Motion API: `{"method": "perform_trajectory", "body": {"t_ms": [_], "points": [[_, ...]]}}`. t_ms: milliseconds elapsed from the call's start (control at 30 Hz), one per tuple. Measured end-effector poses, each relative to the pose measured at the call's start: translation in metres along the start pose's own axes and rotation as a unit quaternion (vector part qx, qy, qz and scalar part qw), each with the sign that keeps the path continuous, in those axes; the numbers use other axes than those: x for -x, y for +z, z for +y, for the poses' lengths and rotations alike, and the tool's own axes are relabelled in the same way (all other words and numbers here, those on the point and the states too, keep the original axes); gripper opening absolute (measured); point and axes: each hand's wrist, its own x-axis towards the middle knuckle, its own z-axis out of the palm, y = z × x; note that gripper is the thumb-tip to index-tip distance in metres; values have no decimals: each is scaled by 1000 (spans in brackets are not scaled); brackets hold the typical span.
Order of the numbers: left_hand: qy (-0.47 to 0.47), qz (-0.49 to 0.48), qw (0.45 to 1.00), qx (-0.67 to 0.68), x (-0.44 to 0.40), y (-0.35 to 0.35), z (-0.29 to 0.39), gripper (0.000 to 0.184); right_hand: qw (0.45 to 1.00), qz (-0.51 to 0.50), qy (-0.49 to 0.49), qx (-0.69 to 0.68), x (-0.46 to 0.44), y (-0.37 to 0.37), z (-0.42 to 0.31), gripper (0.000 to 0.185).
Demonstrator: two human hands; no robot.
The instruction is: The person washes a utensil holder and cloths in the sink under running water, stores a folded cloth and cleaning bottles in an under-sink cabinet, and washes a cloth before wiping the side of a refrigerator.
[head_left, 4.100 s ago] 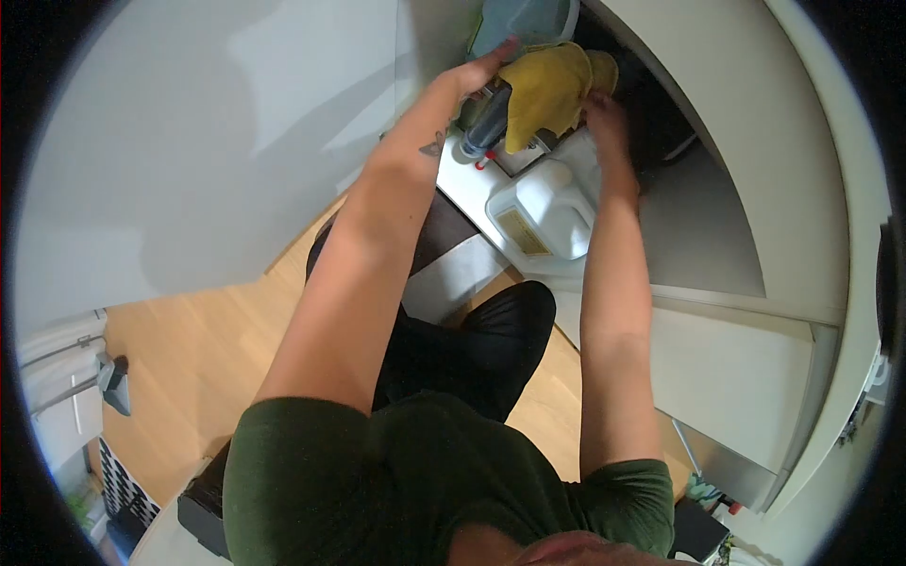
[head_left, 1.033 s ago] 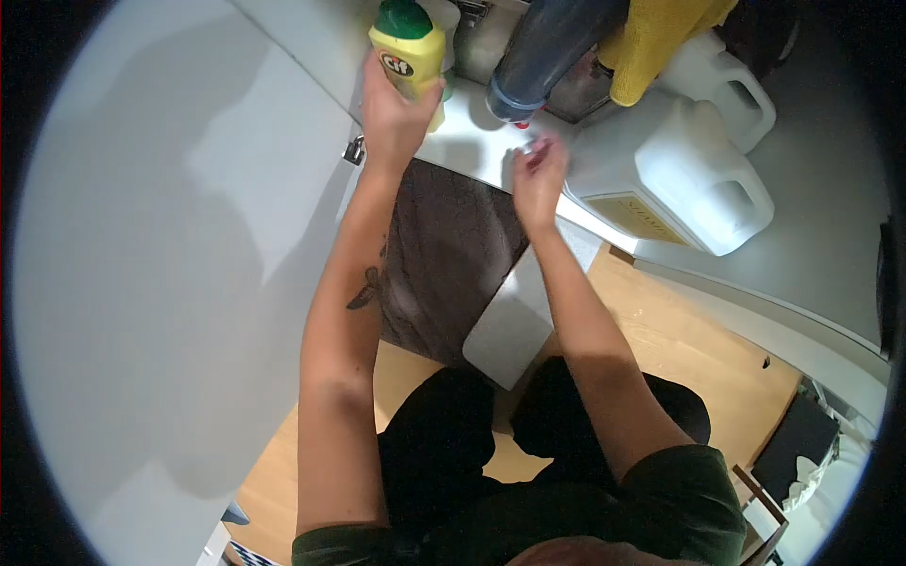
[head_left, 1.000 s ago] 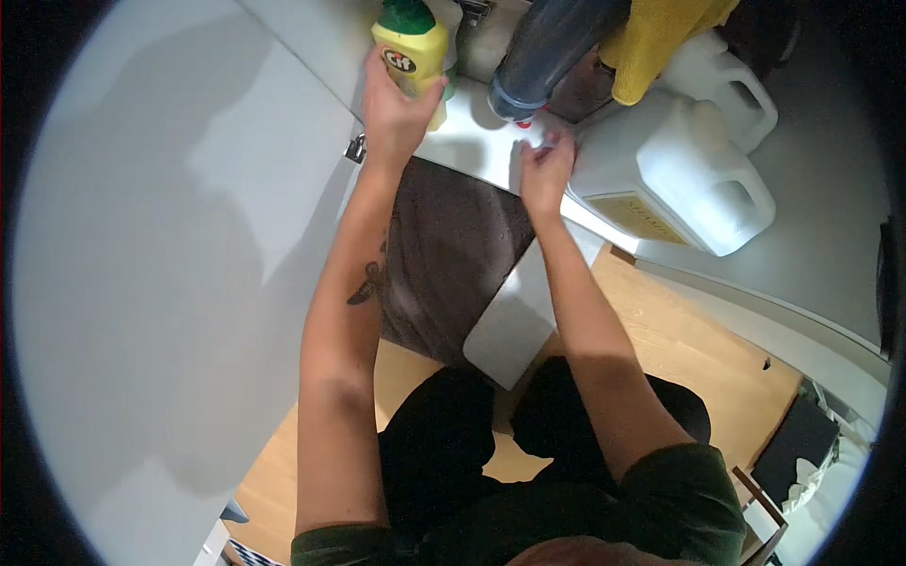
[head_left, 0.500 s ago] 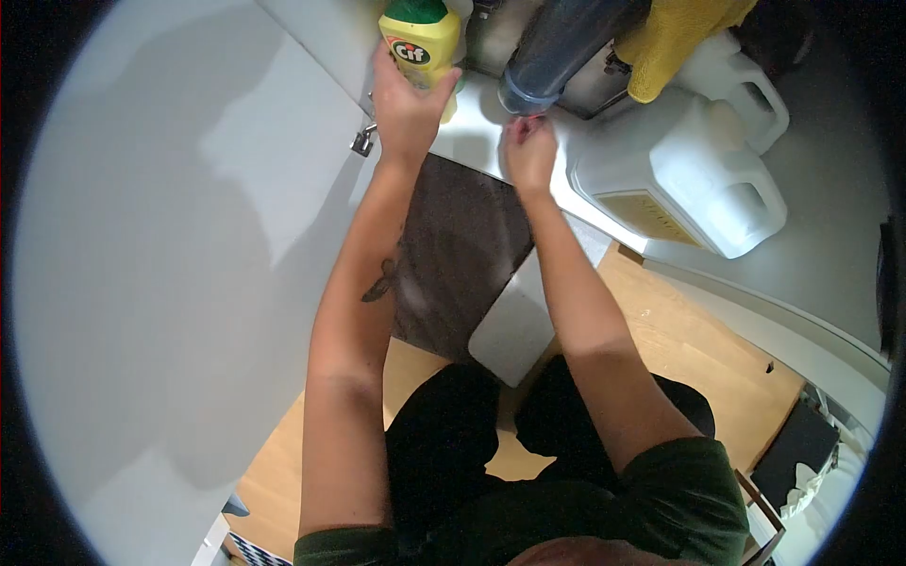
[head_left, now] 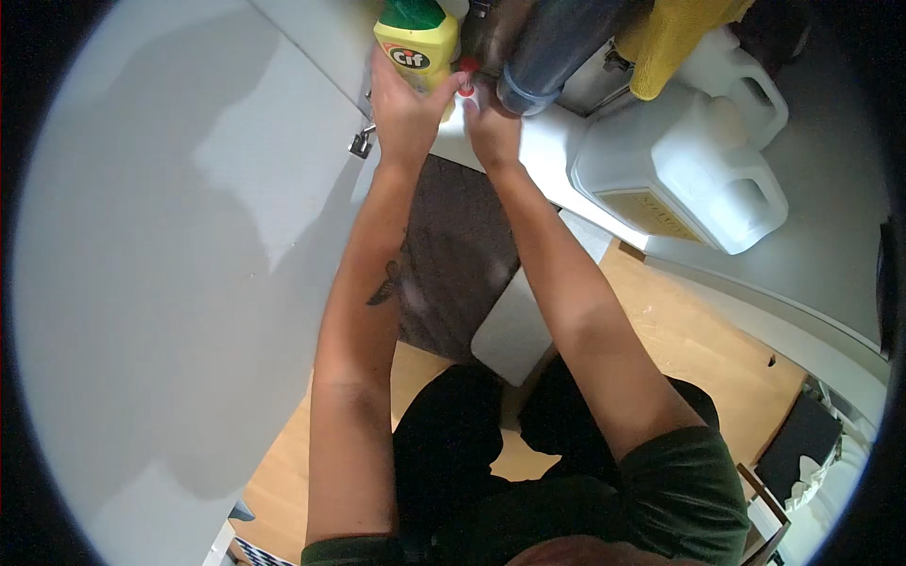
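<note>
A yellow Cif cleaner bottle (head_left: 427, 40) with a green cap is in my left hand (head_left: 406, 118), fingers around its side, at the top of the head view inside the cabinet. My right hand (head_left: 493, 127) is just to the right of the bottle, its fingers curled and partly smeared by motion. At its fingertips shows a small red and whitish item (head_left: 466, 87), too blurred to name. The dark grey pipe (head_left: 566, 52) with a lighter collar runs close beside my right hand.
White plastic jugs (head_left: 675, 174) with handles stand on the right. A yellow glove (head_left: 665, 57) hangs above them. The white cabinet door (head_left: 170, 255) with a metal hinge (head_left: 361, 141) is at the left. A dark mat (head_left: 453, 255) and a pale board (head_left: 514, 330) lie below.
My right hand has moved left from below the pipe's end to beside the bottle, bringing a small red item along. The left hand and bottle have shifted barely.
</note>
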Motion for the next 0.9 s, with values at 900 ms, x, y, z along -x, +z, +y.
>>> {"method": "perform_trajectory", "body": {"t_ms": [900], "points": [[-112, -14, 989, 95, 0, -1, 14, 68, 956, -197, 97, 193, 84, -102, -6, 76]]}}
